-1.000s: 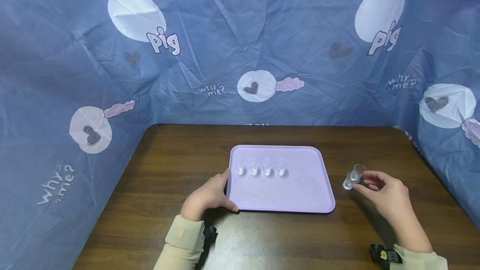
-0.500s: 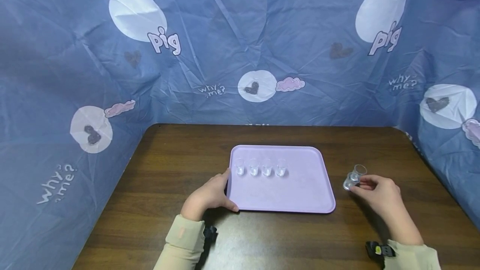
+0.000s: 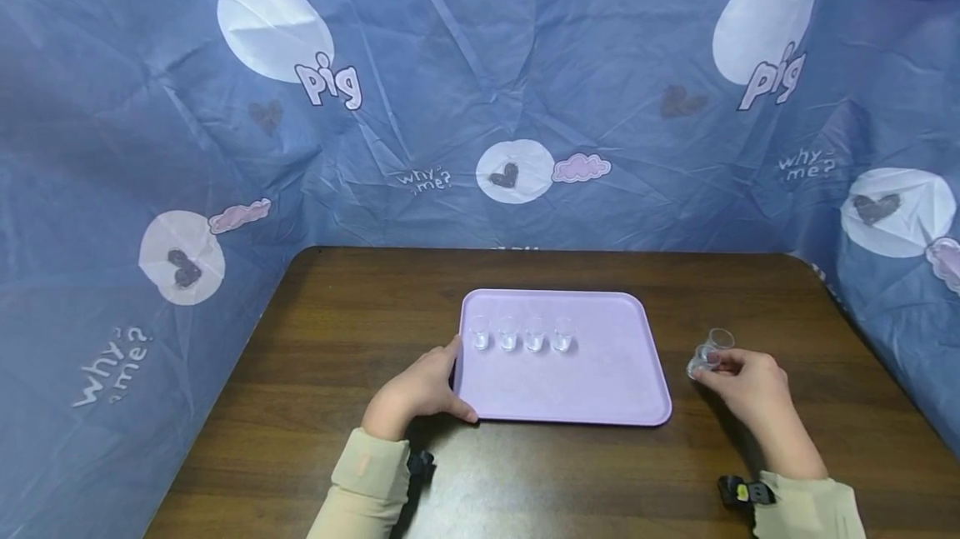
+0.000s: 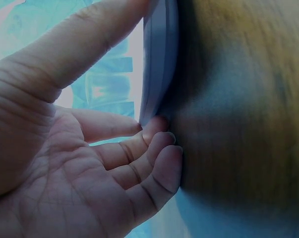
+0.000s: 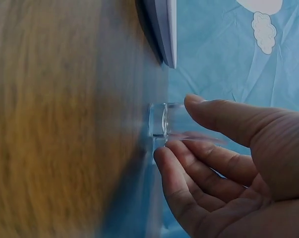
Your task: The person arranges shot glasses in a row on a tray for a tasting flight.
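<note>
A lilac tray point(image 3: 570, 397) lies flat on the wooden table, with several small clear shot glasses point(image 3: 534, 335) standing in a row on its left half. My left hand point(image 3: 416, 393) rests against the tray's left side, thumb at the near corner and fingers spread along the rim. Right of the tray, two more shot glasses stand close together. My right hand point(image 3: 750, 385) holds the nearer shot glass point(image 5: 159, 119) between thumb and fingers. The other shot glass point(image 3: 722, 338) is just behind it, partly hidden by the fingers.
The brown table point(image 3: 360, 297) reaches back to a blue printed cloth point(image 3: 420, 122) that hangs behind it and at both sides. A strip of table separates the tray from the right-hand glasses.
My right hand has shifted left and a little nearer, from the farther glass to the nearer one, its fingers closing round it. The left hand and the tray have stayed put.
</note>
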A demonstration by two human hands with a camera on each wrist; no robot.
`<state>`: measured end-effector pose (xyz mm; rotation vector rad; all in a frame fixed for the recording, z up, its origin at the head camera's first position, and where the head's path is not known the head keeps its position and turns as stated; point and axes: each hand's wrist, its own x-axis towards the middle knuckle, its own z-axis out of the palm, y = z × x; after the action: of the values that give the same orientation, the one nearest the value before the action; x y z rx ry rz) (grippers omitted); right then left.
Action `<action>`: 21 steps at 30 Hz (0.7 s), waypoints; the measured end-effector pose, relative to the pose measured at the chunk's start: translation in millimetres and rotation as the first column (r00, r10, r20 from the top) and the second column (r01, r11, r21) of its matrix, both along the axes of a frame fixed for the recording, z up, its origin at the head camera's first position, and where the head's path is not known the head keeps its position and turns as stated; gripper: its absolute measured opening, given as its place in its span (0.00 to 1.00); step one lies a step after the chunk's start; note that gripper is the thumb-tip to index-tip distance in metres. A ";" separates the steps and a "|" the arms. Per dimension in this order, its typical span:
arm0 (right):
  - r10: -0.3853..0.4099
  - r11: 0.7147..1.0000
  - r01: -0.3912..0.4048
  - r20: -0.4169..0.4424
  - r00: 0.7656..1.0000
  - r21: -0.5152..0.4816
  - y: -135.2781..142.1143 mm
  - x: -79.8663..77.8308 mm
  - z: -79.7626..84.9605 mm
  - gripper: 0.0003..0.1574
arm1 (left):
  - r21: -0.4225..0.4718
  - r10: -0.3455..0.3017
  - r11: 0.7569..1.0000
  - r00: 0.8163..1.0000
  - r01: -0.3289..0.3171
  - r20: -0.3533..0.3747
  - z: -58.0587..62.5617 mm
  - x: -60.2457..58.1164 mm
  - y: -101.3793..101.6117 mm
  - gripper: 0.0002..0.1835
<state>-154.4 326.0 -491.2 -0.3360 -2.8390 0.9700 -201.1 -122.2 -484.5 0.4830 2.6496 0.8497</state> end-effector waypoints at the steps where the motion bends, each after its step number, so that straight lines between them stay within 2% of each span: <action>1: 0.000 1.000 0.000 -0.004 1.000 0.001 0.2 0.4 -0.1 0.27 | 0.001 -0.001 1.000 1.000 0.001 0.000 0.3 0.2 0.1 0.70; 11: 0.025 1.000 -0.025 -0.023 0.999 0.016 -0.7 1.6 -0.1 0.25 | 0.006 -0.005 1.000 1.000 0.005 -0.003 1.1 0.9 0.1 0.70; 21: 0.036 0.999 -0.032 -0.104 0.994 0.042 -10.2 1.2 11.1 0.25 | 0.006 -0.003 1.000 1.000 0.003 0.002 1.2 0.5 -0.3 0.70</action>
<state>-153.1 315.8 -480.1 -0.2265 -2.7736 0.9076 -200.7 -122.5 -483.3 0.4874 2.6440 0.8573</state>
